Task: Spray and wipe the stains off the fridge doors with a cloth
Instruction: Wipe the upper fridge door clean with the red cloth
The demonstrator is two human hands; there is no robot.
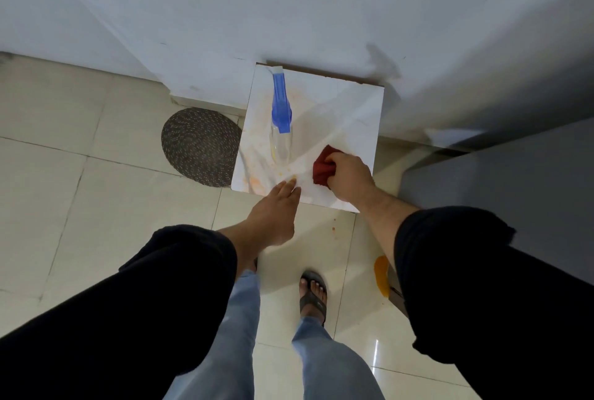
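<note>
Right hand point(348, 174) grips the bunched red cloth point(321, 168), ready for wiping.
Left hand point(273, 210), fingers straight and holding nothing, sits at the stained tabletop point(347, 110) edge, probably going for the spray bottle point(280, 116).

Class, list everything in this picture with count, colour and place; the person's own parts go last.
tile: one, white, orange-stained, by the wall
spray bottle: one, clear with blue head, on the tile
cloth: one, dark red, on the tile
mat: one, round, dark brown, floor left of tile
spill: one, orange, floor at right
sandal: one, dark, worn, bottom centre
left hand: one, open, at tile's near edge
right hand: one, grips the cloth
</note>
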